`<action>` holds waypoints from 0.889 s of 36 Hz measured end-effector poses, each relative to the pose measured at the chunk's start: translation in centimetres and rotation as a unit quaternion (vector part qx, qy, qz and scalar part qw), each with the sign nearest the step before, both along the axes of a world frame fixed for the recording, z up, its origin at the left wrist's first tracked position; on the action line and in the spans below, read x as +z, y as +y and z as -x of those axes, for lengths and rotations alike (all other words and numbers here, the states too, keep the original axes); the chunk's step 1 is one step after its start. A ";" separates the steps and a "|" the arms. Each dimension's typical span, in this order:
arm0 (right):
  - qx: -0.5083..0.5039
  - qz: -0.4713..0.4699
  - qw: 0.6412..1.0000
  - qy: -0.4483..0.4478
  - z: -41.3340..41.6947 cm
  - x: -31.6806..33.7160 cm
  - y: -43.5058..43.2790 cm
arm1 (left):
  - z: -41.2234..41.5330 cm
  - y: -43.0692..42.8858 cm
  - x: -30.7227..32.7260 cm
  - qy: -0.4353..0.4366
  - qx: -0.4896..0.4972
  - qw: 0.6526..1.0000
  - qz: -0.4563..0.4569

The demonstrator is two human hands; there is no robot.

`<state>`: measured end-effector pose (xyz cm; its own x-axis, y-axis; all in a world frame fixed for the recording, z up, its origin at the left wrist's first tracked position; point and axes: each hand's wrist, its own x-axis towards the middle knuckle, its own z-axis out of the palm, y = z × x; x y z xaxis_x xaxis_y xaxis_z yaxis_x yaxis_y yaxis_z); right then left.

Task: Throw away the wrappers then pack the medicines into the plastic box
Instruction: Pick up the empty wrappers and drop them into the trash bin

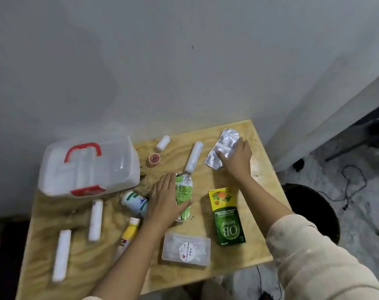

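Note:
On the plywood table [245, 252] my left hand [165, 200] rests on a green-and-silver wrapper [183, 191], thumb over its lower end. My right hand [236, 156] grips silver blister-pack wrappers [224, 144] near the far right corner. The clear plastic box [86, 167] with red handle and red latch stands closed at the far left. Medicines lie around: a green OB herbal carton [227, 217], a white-and-green bottle [134, 202], a yellow tube [128, 237], a clear swab case [186, 250], white gauze rolls [194, 156] [95, 220] [60, 255], a small white bottle [163, 142] and a pink tape roll [154, 158].
A black round bin [314, 213] stands on the floor just right of the table. Black cables [353, 187] trail on the grey floor beyond it. A white wall runs behind the table.

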<state>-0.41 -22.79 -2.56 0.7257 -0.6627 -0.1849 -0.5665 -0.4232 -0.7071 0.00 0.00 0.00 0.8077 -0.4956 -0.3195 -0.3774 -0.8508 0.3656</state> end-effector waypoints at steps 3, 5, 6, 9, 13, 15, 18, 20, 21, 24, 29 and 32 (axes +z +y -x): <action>-0.001 0.016 1.000 -0.009 -0.6 -0.2 -0.2 | -0.4 -0.1 -0.4 -0.018 0.009 1.000 0.014; -0.010 0.012 0.999 -0.032 -0.8 -0.2 -0.2 | -0.6 -0.4 -0.4 -0.018 0.025 0.999 0.030; -0.017 0.010 0.999 -0.044 -0.6 -0.3 0.0 | -0.6 -0.5 -0.5 -0.014 0.032 0.999 0.035; -0.042 -0.024 0.995 -0.083 -0.4 -0.2 0.1 | -1.1 -0.9 -0.4 -0.002 0.056 0.998 0.037; -0.077 -0.054 0.985 -0.142 0.0 0.3 0.3 | -1.4 -1.4 0.0 0.020 0.097 0.990 0.100; -0.098 -0.070 0.980 -0.156 0.2 0.5 0.3 | -1.6 -1.6 0.0 0.024 0.120 0.983 0.136; -0.118 -0.092 0.976 -0.158 0.7 0.7 0.2 | -2.2 -1.4 -0.3 0.045 0.171 0.963 0.206; -0.125 -0.104 0.972 -0.167 1.0 1.0 0.2 | -2.6 -1.2 -0.5 0.066 0.200 0.945 0.252; -0.129 -0.114 0.970 -0.171 1.2 1.1 0.2 | -2.7 -1.2 -0.5 0.083 0.215 0.934 0.274; -0.149 -0.139 0.962 -0.183 1.6 1.6 0.4 | -3.3 -0.9 -0.4 0.105 0.222 0.913 0.327; -0.174 -0.151 0.951 -0.207 2.2 3.3 0.5 | -4.2 -0.6 0.3 0.100 0.228 0.894 0.373; -0.180 -0.154 0.943 -0.232 2.7 4.7 0.7 | -4.8 -0.8 1.1 0.108 0.230 0.880 0.401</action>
<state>-3.13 -22.05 2.14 0.5134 -0.8487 -0.1269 -0.2334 0.0042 -0.9724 4.81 -0.78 1.05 0.9450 -0.2689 -0.1861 0.0909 -0.3305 0.9394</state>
